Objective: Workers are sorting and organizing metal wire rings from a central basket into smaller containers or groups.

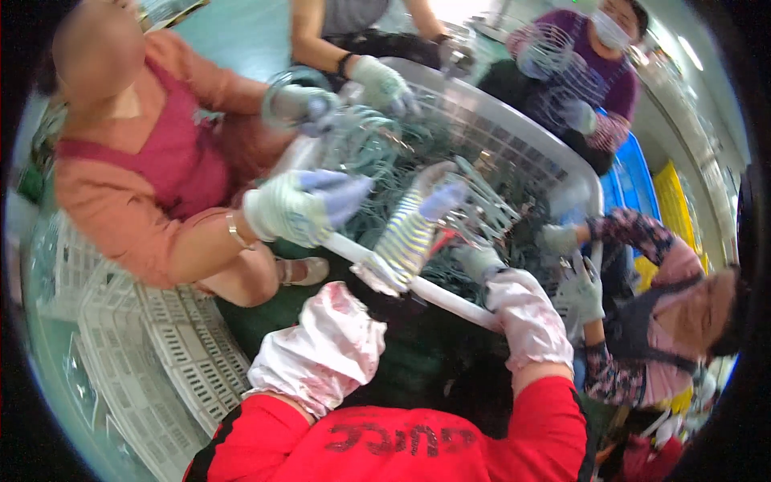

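Note:
My left hand (pixel 408 230), in a yellow-and-grey striped glove, reaches over the near rim of a large white plastic crate (pixel 459 304). Its fingers close on a pale green plastic piece (pixel 487 197) with prongs. Close by on the right, my right hand (pixel 479 261) in a light grey glove is down inside the crate, its fingers partly hidden. A red-handled tool (pixel 444 238) shows between my hands, against the right one; blur hides its exact kind. Tangled grey-green plastic parts (pixel 377 149) fill the crate around both hands.
Co-workers surround the crate; one gloved hand (pixel 305 207) on the left comes close to mine. Another gloved hand (pixel 384 84) works at the far rim, and another (pixel 585 293) at the right. Stacked white crates (pixel 173 341) stand at left; a blue crate (pixel 630 181) lies beyond the right side.

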A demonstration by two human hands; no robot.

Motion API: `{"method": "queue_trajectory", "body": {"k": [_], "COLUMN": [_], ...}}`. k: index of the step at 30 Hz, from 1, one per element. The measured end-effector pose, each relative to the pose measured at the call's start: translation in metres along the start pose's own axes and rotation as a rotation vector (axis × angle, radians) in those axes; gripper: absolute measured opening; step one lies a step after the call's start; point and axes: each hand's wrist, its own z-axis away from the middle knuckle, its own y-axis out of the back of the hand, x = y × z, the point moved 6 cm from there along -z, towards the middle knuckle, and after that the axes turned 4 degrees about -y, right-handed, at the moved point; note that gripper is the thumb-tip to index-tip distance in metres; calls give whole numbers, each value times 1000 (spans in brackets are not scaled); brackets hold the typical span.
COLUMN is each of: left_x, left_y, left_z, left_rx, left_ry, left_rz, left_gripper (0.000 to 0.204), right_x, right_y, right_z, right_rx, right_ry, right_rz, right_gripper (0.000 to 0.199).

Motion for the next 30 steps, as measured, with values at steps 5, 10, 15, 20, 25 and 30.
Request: {"method": "queue_trajectory", "body": {"k": [5,10,15,20,25,30], "left_x": [-25,-18,10,12,-4,-7], "left_y": [-14,-18,-35,-32,-49,-60], "left_z": [-17,-11,12,18,26,29], "left_rx": [-94,-79,-182,-261,-395,-476], "left_ry": [-97,-166,-216,-349,-403,-622], "left_rz": [7,-150,-326,-727,-727,-1085], "left_gripper": [60,63,71,73,77,75], "right_x": [-2,70,36,-5,-21,-31], "right_y": [127,112,169,186,197,199], "right_z": [79,114,152,160,166,159], "right_rx": [545,941,1095,726,583,557], "right_ry": [-108,-379,-321,36,124,38], "right_rz": [-238,-1252,-1811,-2247,-2315,-2288], "right_gripper": [35,34,34,33,32,29]}}
